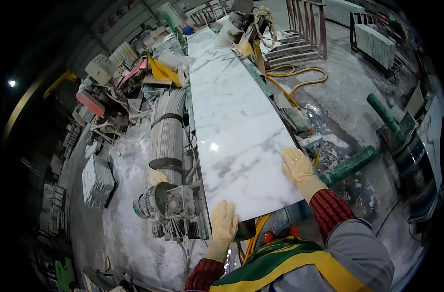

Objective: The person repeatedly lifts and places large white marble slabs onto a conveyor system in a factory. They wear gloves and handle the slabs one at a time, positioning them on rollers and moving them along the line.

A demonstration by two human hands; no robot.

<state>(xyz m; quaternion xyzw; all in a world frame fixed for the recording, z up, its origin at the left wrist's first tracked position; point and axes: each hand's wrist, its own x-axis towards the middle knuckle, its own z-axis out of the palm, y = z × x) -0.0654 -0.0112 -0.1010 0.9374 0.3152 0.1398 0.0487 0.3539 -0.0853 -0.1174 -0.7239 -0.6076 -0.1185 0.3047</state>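
A long white stone slab (251,160) with grey veins and a glossy face stretches away from me on a roller stand. My left hand (224,223), in a cream rubber glove, lies on its near left corner with the fingers pointing forward. At the slab's right edge, my gloved right hand (298,168) rests with its fingers flat on the top face. Neither thumb's grip under the edge can be made out. Red-and-black checked cuffs show above both gloves.
Left of the slab stand a dusty motor (156,200) with a loose glove (157,176) and a ribbed grey cover (167,126). Green rollers (348,166) jut out at right. A yellow hose (312,73) loops over the wet floor. Stacked slabs (97,180) stand at left.
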